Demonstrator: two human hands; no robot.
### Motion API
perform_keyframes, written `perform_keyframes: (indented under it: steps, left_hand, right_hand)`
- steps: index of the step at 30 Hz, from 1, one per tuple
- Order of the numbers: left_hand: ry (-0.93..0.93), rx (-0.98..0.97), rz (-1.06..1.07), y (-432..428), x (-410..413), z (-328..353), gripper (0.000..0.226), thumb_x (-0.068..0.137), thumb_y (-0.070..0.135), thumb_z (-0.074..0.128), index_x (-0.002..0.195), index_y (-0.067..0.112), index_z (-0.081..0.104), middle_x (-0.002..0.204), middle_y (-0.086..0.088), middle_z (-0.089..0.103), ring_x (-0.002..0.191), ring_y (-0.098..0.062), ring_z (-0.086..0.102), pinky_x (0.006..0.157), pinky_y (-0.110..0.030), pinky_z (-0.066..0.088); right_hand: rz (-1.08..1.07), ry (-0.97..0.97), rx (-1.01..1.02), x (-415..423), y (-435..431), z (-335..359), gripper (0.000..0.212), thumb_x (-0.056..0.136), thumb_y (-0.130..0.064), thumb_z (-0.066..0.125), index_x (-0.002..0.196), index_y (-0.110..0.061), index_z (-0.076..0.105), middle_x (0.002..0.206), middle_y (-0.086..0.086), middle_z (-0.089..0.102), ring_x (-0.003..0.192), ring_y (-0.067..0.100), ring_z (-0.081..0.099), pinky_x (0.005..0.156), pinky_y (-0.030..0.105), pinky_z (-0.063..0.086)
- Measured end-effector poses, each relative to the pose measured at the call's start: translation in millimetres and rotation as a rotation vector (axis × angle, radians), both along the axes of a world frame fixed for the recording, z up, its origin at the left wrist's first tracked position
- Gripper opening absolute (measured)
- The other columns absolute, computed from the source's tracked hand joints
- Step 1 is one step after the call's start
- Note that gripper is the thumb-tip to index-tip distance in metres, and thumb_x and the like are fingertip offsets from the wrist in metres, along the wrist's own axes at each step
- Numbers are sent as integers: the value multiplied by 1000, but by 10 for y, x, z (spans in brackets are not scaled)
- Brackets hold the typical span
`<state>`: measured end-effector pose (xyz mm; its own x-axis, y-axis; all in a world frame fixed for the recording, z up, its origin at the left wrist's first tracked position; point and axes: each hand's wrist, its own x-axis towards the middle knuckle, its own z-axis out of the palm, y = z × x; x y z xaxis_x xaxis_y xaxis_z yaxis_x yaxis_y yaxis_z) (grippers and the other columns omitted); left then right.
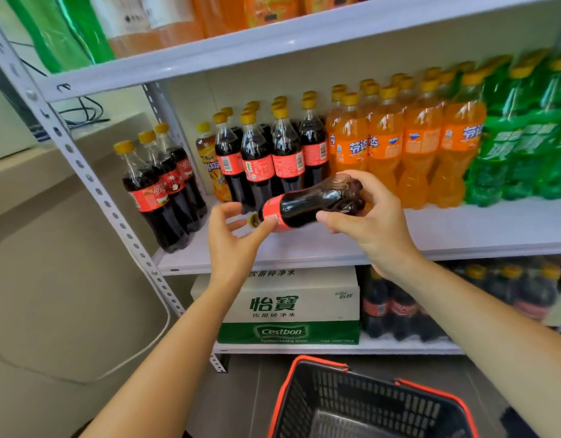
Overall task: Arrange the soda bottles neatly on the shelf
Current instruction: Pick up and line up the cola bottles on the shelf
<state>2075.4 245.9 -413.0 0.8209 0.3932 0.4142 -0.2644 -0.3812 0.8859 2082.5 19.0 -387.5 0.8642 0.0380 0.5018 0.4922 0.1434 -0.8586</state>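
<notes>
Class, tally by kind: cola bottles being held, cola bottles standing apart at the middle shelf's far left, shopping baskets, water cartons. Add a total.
Held cola bottle: 1
Far-left cola bottles: 3
Shopping basket: 1
Water carton: 1
Total: 6

You are wearing the one camera on your head; it is looking forward and down, sitting near the shelf (462,226), behind and above your left hand (231,235) and right hand (377,222), with the basket (292,390) below them.
</notes>
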Motion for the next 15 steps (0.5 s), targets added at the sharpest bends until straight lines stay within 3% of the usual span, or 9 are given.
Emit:
perform_keyframes:
  steps: [2, 4, 6, 9, 12, 15]
  left_hand:
    - [-101, 217, -166, -22, 6, 17, 60, 80, 38, 86, 131, 37, 54, 129, 18, 48, 123, 0, 51, 94, -29, 54]
    - [-138, 346, -281, -72, 21, 12, 71, 81, 31, 87, 142, 39, 51, 137, 18, 47, 129, 0, 47, 98, -28, 50]
    - [-147, 381, -312, -127, 37, 9, 76, 81, 28, 87, 147, 37, 49, 139, 18, 50, 129, 5, 48, 98, -30, 53]
    - [-177, 422, -297, -174, 44, 8, 69, 83, 28, 86, 143, 34, 54, 132, 14, 57, 121, -1, 55, 95, -39, 58]
    - [-217, 446, -324, -189, 27, -2, 55, 88, 34, 78, 138, 29, 57, 125, 13, 61, 117, -10, 59, 93, -44, 58]
    - [-240, 443, -336, -213, -3, -38, 51, 93, 38, 72, 139, 23, 56, 124, 9, 61, 117, -14, 60, 96, -40, 57]
  right_hand:
    - [-33, -25, -50, -2, -1, 61, 56, 70, -10, 90, 119, -18, 64, 104, 0, 70, 86, 23, 72, 60, 30, 59]
    - [-56, -52, -111, -7, 2, 102, 55, 70, -14, 91, 118, -20, 64, 107, 1, 69, 91, 27, 72, 64, 37, 61]
    - [-91, -98, -198, -20, 18, 110, 56, 69, -19, 92, 117, -24, 64, 112, -4, 67, 102, 19, 69, 77, 43, 61]
    - [-165, -200, -309, -75, 57, 121, 60, 67, -29, 93, 118, -32, 62, 117, -8, 63, 113, 4, 59, 95, 32, 52]
    - [-91, -224, -302, -113, 75, 149, 64, 66, -38, 90, 123, -29, 63, 118, -6, 64, 113, 11, 62, 93, 37, 55]
    - [80, -153, -249, -123, 64, 175, 61, 74, -33, 88, 129, -27, 62, 120, -1, 66, 103, 19, 70, 78, 39, 61]
